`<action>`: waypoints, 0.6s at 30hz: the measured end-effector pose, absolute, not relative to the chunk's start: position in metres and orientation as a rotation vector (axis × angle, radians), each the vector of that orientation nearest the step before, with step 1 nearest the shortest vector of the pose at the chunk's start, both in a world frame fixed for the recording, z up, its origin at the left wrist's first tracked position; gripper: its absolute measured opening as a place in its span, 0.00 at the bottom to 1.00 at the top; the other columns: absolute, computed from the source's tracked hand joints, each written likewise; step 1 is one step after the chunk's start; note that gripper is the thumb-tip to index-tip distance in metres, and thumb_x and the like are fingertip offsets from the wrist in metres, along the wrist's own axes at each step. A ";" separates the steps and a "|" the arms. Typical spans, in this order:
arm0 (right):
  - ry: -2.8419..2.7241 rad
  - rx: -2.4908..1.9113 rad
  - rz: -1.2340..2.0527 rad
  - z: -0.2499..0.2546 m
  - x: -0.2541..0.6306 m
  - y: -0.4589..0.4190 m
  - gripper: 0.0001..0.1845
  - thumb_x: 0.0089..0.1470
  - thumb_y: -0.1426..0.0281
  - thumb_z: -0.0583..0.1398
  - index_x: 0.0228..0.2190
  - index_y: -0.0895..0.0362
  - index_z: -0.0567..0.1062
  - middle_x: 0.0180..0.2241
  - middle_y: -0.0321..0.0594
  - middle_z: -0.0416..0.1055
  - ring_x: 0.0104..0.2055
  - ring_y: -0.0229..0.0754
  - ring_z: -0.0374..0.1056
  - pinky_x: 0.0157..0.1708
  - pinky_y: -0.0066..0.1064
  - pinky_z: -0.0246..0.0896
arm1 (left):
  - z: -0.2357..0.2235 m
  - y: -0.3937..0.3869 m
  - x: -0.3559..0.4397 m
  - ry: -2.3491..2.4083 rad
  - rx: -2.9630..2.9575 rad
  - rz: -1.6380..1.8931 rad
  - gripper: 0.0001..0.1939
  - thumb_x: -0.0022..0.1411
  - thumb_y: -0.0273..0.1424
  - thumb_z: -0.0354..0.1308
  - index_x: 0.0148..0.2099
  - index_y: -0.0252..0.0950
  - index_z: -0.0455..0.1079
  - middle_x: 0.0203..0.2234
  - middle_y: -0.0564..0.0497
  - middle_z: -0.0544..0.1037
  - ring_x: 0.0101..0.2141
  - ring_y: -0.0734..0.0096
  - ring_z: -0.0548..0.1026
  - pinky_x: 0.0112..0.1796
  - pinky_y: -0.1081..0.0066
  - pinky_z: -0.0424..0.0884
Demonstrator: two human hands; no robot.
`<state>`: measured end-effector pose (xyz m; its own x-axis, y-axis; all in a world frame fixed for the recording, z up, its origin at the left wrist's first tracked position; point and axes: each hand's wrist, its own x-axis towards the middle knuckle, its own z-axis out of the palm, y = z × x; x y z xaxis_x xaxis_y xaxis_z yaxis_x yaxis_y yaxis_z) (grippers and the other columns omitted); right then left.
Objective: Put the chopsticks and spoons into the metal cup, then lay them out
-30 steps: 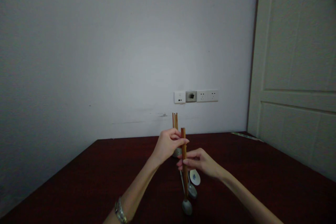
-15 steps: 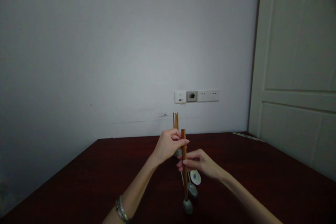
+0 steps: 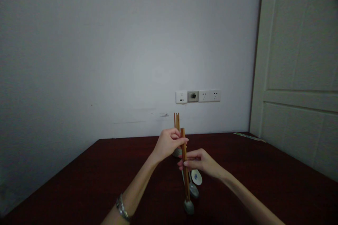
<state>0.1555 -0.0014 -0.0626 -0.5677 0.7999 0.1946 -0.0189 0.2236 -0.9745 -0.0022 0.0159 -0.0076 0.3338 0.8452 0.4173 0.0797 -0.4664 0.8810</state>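
My left hand (image 3: 168,143) and my right hand (image 3: 200,162) both pinch a pair of brown wooden chopsticks (image 3: 185,179), held upright above the dark red table (image 3: 79,182). The left grips near the top, the right a little lower. The chopstick tips reach down to a metal spoon (image 3: 188,206) lying on the table. Behind my left hand a small holder (image 3: 176,153) stands with more chopsticks (image 3: 176,121) sticking up out of it. A second metal spoon (image 3: 193,190) and a white ceramic spoon with a blue pattern (image 3: 196,177) lie under my right hand.
A white wall with a row of sockets (image 3: 198,96) stands behind the table. A pale door (image 3: 301,70) is at the right. A thin pale strip (image 3: 248,136) lies at the table's far right corner. A bracelet (image 3: 121,210) is on my left wrist.
The chopsticks' top has tilted slightly to the left with my left hand. Both hands keep their grip.
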 end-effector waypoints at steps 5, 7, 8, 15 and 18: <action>-1.754 -0.768 1.385 -0.063 0.155 -0.001 0.20 0.39 0.61 0.63 0.33 0.62 0.76 0.31 0.45 0.75 0.35 0.44 0.70 0.37 0.37 0.64 | -0.009 0.017 -0.002 0.815 1.788 1.204 0.15 0.44 0.36 0.63 0.25 0.31 0.61 0.19 0.49 0.75 0.21 0.71 0.73 0.22 0.74 0.69; -1.739 -0.779 1.369 -0.065 0.154 0.000 0.19 0.40 0.60 0.63 0.32 0.62 0.77 0.31 0.45 0.75 0.34 0.44 0.70 0.37 0.36 0.64 | -0.009 0.017 -0.002 0.816 1.783 1.204 0.15 0.44 0.36 0.63 0.24 0.31 0.61 0.19 0.49 0.75 0.21 0.71 0.73 0.23 0.74 0.69; -1.739 -0.780 1.363 -0.066 0.154 0.000 0.19 0.40 0.60 0.63 0.31 0.62 0.77 0.31 0.45 0.75 0.34 0.44 0.70 0.36 0.35 0.64 | -0.009 0.017 -0.002 0.817 1.782 1.205 0.15 0.44 0.36 0.63 0.24 0.31 0.61 0.19 0.49 0.75 0.21 0.71 0.73 0.23 0.74 0.69; -1.744 -0.783 1.361 -0.070 0.153 0.002 0.17 0.41 0.60 0.62 0.30 0.62 0.77 0.29 0.44 0.75 0.33 0.43 0.70 0.34 0.33 0.65 | -0.012 0.020 -0.001 0.826 1.767 1.212 0.14 0.44 0.35 0.63 0.24 0.32 0.62 0.19 0.49 0.75 0.21 0.71 0.73 0.22 0.75 0.69; -1.726 -0.781 1.383 -0.072 0.153 0.003 0.18 0.41 0.60 0.62 0.30 0.62 0.77 0.30 0.44 0.75 0.33 0.43 0.70 0.34 0.34 0.65 | -0.013 0.022 0.000 0.832 1.752 1.202 0.15 0.44 0.36 0.63 0.24 0.32 0.62 0.19 0.49 0.75 0.21 0.71 0.73 0.22 0.75 0.68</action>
<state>0.1529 0.0035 -0.0723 -0.5114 0.8376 0.1921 -0.0049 0.2207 -0.9753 -0.0003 0.0216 -0.0131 0.3216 0.8618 0.3923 0.0629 -0.4328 0.8993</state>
